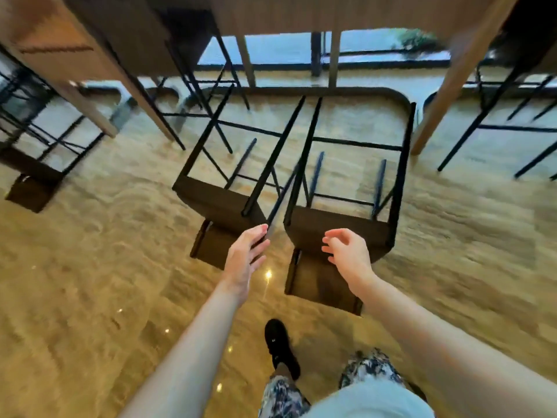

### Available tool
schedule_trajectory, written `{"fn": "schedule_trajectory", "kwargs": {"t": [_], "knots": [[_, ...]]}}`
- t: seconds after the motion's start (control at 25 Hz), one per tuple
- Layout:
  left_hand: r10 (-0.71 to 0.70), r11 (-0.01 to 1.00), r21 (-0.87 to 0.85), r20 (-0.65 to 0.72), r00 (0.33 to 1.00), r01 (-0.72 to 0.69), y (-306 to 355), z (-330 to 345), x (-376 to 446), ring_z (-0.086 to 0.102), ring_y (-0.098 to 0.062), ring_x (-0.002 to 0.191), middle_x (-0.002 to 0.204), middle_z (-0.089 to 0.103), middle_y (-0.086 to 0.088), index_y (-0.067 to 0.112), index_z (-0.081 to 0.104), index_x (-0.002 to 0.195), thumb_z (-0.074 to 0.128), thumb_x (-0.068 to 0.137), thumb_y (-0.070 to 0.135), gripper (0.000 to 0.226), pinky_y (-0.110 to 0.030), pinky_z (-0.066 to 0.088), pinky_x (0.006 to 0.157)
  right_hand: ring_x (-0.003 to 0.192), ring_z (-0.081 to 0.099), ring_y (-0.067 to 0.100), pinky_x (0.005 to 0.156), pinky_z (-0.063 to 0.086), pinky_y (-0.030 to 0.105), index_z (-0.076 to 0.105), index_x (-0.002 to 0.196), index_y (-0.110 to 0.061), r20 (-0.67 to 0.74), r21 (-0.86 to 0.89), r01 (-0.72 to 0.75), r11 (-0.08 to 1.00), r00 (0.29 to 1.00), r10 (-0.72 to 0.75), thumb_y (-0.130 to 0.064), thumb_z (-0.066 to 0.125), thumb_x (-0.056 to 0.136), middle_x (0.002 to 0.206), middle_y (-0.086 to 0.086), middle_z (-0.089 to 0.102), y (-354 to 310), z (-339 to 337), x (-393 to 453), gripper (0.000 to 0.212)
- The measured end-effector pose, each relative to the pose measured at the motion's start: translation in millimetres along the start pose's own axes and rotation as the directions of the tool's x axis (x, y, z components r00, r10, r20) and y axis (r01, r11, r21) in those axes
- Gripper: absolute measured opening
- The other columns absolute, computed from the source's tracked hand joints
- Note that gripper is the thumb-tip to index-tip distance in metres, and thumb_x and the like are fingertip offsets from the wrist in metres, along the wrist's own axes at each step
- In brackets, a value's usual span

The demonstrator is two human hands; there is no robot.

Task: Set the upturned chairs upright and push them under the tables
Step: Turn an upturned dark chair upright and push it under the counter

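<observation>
Two chairs sit under the table (301,13). Left hand (245,257) touches the left chair (223,203), fingers straight. Right hand (346,251) hangs loose over the right chair (340,230). Next, I think: push them further in.

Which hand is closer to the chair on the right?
The right hand. It hovers open just over the right chair, by its seat edge. The left hand is beside it, touching a thin black leg of the left chair.

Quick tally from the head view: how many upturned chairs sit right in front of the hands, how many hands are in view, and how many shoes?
Upturned chairs right in front of the hands: 2, the left chair and the right chair
Hands: 2, the left hand and the right hand
Shoes: 1, a black shoe
Total: 5
More chairs farther off are too blurred to count.
</observation>
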State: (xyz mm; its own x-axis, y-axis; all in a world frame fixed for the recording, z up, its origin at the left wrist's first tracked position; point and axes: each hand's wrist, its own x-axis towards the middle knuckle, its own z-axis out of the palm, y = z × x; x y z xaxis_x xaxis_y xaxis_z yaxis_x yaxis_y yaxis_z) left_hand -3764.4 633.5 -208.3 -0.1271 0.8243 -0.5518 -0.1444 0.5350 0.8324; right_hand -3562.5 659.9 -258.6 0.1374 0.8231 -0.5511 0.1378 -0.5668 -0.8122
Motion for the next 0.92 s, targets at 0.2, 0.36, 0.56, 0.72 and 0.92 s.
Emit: {"fn": "schedule_trajectory", "kwargs": {"t": [0.2,0.36,0.56,0.72,0.92], "knots": [[-0.141,0.982,0.140,0.075,0.987,0.129,-10,-36,59,0.053,-0.018,0.125,0.134,0.055,0.006,0.033,0.053,0.129,0.050,0.097,0.048,0.036,-0.043,0.038,0.109,0.094,0.067,0.010,0.090,0.056,0.036,0.066,0.103,-0.022,-0.206,0.146,-0.161,0.976,0.960,0.189,-0.012,0.049,0.100,0.104,-0.003,0.070,23,14,-12,0.019],[-0.302,0.920,0.300,0.130,0.944,0.253,-47,-41,105,0.053,-0.022,0.125,0.138,0.054,0.000,0.027,0.048,0.137,0.054,0.098,0.041,0.042,-0.044,0.039,0.110,0.091,0.069,0.017,0.079,0.055,0.032,0.066,0.097,-0.015,-0.335,0.299,-0.252,0.920,0.875,0.348,-0.004,0.049,0.097,0.100,0.004,0.071,61,17,-13,0.020],[-0.436,0.843,0.419,0.166,0.884,0.338,-121,-35,133,0.052,-0.023,0.127,0.140,0.052,-0.003,0.022,0.046,0.142,0.064,0.091,0.037,0.056,-0.042,0.039,0.108,0.098,0.067,0.023,0.095,0.053,0.045,0.066,0.091,-0.018,-0.347,0.315,-0.402,0.860,0.794,0.499,-0.004,0.054,0.095,0.101,0.006,0.071,137,30,-2,0.019],[-0.483,0.800,0.471,0.138,0.864,0.372,-195,-34,174,0.050,-0.022,0.128,0.140,0.051,-0.002,0.020,0.045,0.144,0.066,0.086,0.040,0.065,-0.044,0.038,0.111,0.101,0.066,0.022,0.096,0.052,0.046,0.067,0.096,-0.019,-0.332,0.282,-0.498,0.820,0.751,0.571,-0.009,0.055,0.096,0.102,0.002,0.070,212,37,34,0.015],[-0.502,0.775,0.462,0.035,0.864,0.431,-286,-36,224,0.051,-0.022,0.127,0.136,0.054,-0.003,0.020,0.051,0.139,0.068,0.088,0.038,0.056,-0.046,0.038,0.112,0.102,0.064,0.022,0.096,0.052,0.043,0.064,0.104,-0.016,-0.263,0.147,-0.605,0.783,0.739,0.620,-0.012,0.056,0.095,0.103,0.002,0.067,294,43,92,0.013]]}}
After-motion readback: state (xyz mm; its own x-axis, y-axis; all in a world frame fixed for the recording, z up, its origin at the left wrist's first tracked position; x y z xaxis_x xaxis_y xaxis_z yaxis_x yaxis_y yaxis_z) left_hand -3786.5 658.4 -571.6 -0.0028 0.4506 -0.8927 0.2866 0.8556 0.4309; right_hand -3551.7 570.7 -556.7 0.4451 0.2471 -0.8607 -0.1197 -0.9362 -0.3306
